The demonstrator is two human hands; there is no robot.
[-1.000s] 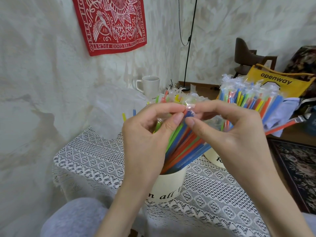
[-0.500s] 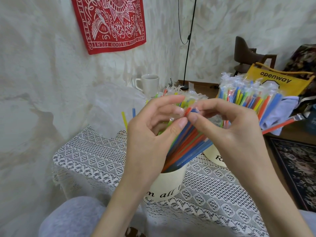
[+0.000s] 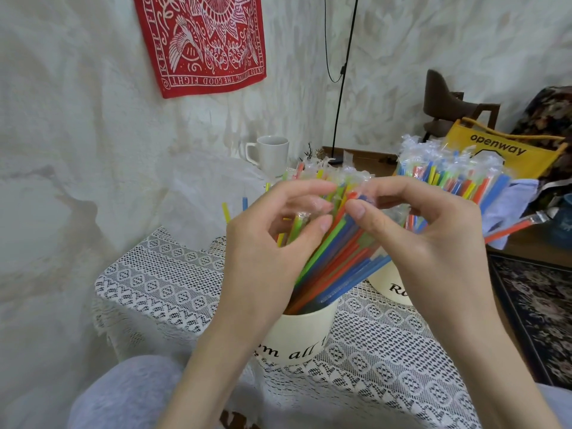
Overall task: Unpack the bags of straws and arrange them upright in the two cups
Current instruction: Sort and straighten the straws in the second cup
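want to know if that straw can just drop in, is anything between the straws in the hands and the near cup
Nothing separate blocks it. The left hand and right hand hold wrapped straws above the near cup. That cup is already crowded with leaning straws, which leaves little open room at its mouth.

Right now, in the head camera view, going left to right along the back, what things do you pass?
Red bandana → white mug → black lamp pole → brown chair → yellow openway bag.
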